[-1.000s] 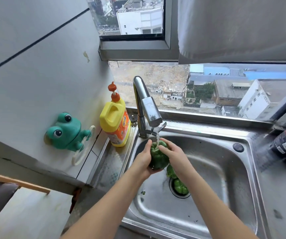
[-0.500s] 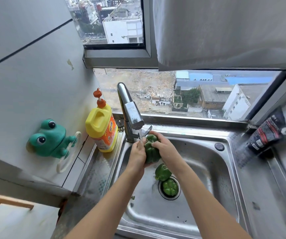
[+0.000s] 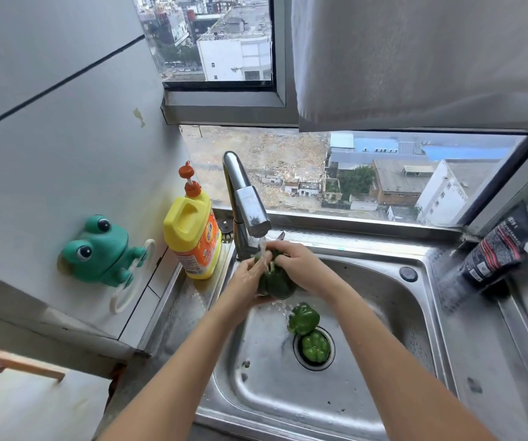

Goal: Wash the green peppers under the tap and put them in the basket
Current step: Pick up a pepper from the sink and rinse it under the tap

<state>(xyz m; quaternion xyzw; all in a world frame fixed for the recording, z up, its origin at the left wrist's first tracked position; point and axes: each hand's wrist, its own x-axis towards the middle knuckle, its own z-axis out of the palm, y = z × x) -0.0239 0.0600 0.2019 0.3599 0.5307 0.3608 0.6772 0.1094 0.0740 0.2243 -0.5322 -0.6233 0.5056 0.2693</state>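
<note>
Both hands hold a dark green pepper (image 3: 276, 283) under the running tap (image 3: 246, 205). My left hand (image 3: 246, 281) cups it from the left and below. My right hand (image 3: 301, 265) grips it from the top right. Water runs over the pepper and my fingers. A second green pepper (image 3: 303, 318) lies on the floor of the steel sink (image 3: 393, 316) beside the drain. A third pepper (image 3: 315, 346) sits in the drain strainer. No basket is in view.
A yellow dish-soap bottle (image 3: 192, 237) stands left of the tap. A green frog holder (image 3: 102, 249) hangs on the left wall. A black pouch (image 3: 495, 253) leans at the sink's right corner. The window sill runs behind the sink.
The pepper stays under the tap between both hands. My right hand has shifted more over its top, and the view has tilted up slightly.
</note>
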